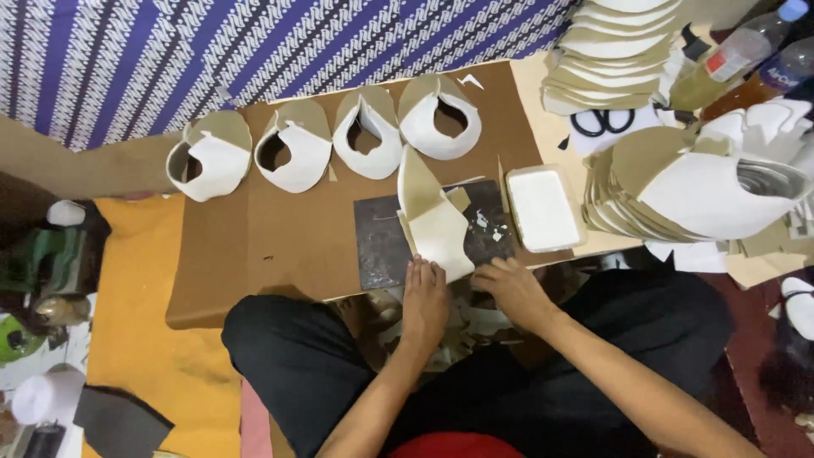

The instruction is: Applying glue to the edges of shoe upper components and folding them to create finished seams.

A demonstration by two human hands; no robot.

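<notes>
A folded white and tan shoe-upper piece (434,222) lies on a dark metal plate (380,242) at the near edge of a brown cardboard board (280,246). My left hand (424,298) presses flat on the piece's near end, fingers together. My right hand (511,288) rests at the plate's near right corner, fingers curled; I cannot see anything in it. Small offcuts (485,222) lie on the plate.
Several shaped white uppers (292,151) sit in a row at the board's far side. A white tray of glue (543,209) is right of the plate. Stacks of cut pieces (678,191), scissors (602,121) and bottles (721,64) are at right. Patterned cloth (254,42) lies behind.
</notes>
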